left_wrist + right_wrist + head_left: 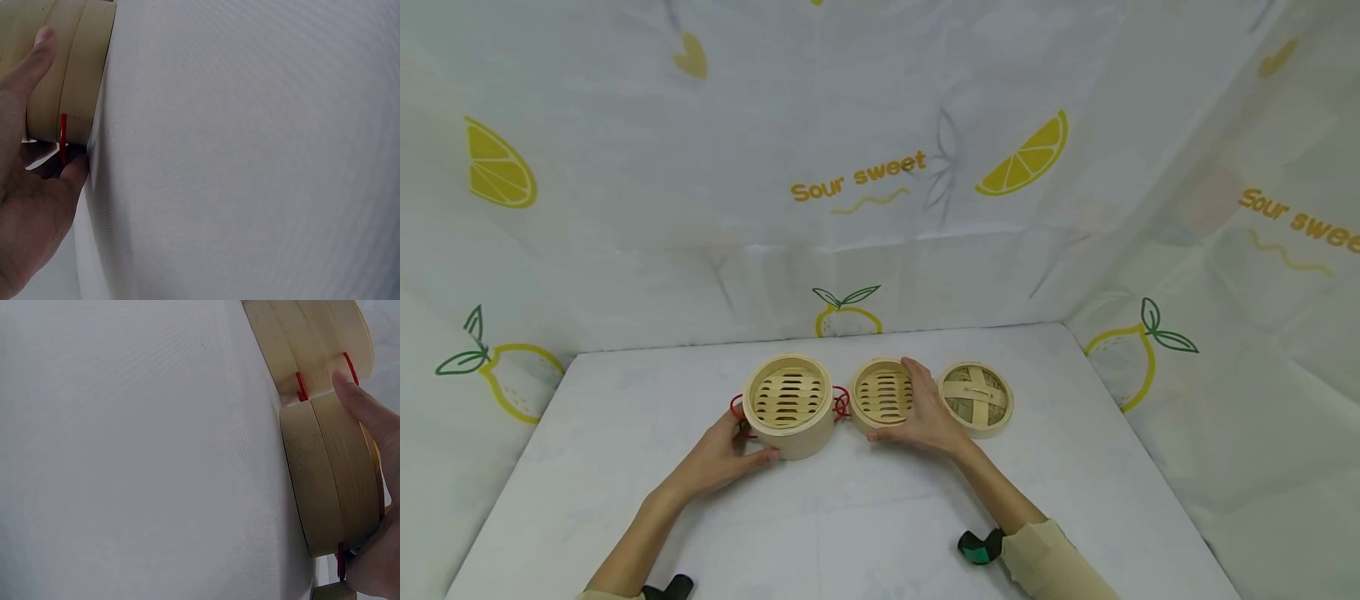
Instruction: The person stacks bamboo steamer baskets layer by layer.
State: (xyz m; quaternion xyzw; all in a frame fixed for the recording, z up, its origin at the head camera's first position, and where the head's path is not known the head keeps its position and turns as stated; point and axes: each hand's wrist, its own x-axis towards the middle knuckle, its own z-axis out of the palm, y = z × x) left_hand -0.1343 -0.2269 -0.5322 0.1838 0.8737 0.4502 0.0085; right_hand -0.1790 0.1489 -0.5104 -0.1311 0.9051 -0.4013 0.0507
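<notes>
A taller round bamboo steamer (803, 444) with a slatted inside and red cord loops stands left of centre on the table. My left hand (721, 457) holds it from the left, thumb along the front wall, fingers around the side by a red cord (63, 134). Right beside it is a lower bamboo steamer basket (861, 422), also slatted. My right hand (928, 423) grips this basket from the right, thumb at the front and fingers over the far rim. In the right wrist view, the thumb lies on the basket's wall (319, 481), close to the taller steamer (294, 337).
A woven bamboo lid (976, 393) with crossed strips and a small handle lies just right of my right hand. The white-covered table (850, 533) meets a lemon-print cloth backdrop (737, 200) behind and at the sides. Dark straps (981, 547) sit at both wrists.
</notes>
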